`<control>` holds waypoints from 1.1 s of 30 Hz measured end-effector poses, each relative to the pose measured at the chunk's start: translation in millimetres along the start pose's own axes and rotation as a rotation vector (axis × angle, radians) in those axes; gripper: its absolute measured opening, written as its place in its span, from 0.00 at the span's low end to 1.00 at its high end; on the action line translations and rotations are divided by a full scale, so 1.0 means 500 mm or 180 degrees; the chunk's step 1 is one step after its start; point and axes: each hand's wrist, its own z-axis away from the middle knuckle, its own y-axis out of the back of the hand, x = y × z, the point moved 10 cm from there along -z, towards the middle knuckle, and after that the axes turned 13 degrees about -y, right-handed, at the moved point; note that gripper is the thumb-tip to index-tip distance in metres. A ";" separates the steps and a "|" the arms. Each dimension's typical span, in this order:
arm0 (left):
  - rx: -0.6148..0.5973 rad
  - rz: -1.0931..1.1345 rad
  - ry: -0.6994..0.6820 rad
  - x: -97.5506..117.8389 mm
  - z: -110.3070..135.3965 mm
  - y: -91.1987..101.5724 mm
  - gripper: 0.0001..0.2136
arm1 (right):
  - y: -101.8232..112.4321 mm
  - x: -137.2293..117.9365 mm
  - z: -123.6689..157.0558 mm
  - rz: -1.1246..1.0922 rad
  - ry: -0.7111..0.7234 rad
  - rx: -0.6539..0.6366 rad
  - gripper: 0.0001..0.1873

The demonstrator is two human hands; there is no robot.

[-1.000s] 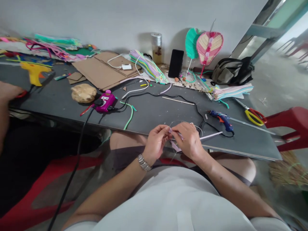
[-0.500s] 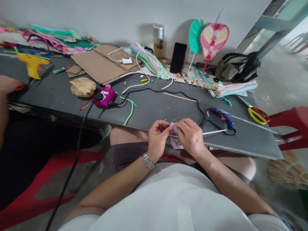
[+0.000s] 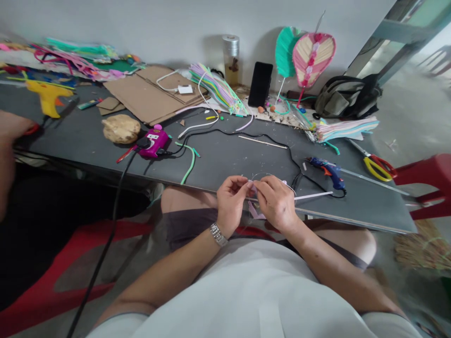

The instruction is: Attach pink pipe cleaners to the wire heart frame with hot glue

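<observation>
My left hand (image 3: pixel 230 203), with a metal watch on its wrist, and my right hand (image 3: pixel 276 202) meet at the near edge of the dark table (image 3: pixel 218 159). Both pinch a thin pale pink strip (image 3: pixel 312 195) that runs out to the right over the table; a folded bit of it hangs below my right hand. A thin wire loop arcs just above my fingers. The fingertips of both hands are pressed together on the strip.
A blue glue gun (image 3: pixel 326 170) lies right of my hands, its black cord looping across the table to a pink power strip (image 3: pixel 154 142). Yellow-handled scissors (image 3: pixel 375 165), coloured strip bundles (image 3: pixel 218 91), cardboard (image 3: pixel 151 96), a phone (image 3: pixel 260 84), feather-shaped crafts (image 3: pixel 312 54), a bag (image 3: pixel 347 98). Another person's arm (image 3: pixel 9 141) at left.
The view has shifted slightly up and left. My hands stay together on the pink strip, working it in small movements; the hanging folded end sits a little differently.
</observation>
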 end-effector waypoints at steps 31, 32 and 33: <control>-0.0191 0.0227 0.0045 0.020 -0.019 -0.035 0.10 | 0.022 0.017 -0.123 -0.1355 -0.0067 -0.1336 0.05; -0.0217 0.0189 -0.0039 0.024 -0.020 -0.036 0.10 | 0.022 0.019 -0.125 -0.1370 -0.0114 -0.1338 0.05; -0.0245 0.0140 -0.0117 0.026 -0.022 -0.037 0.10 | 0.022 0.022 -0.127 -0.1381 -0.0161 -0.1347 0.04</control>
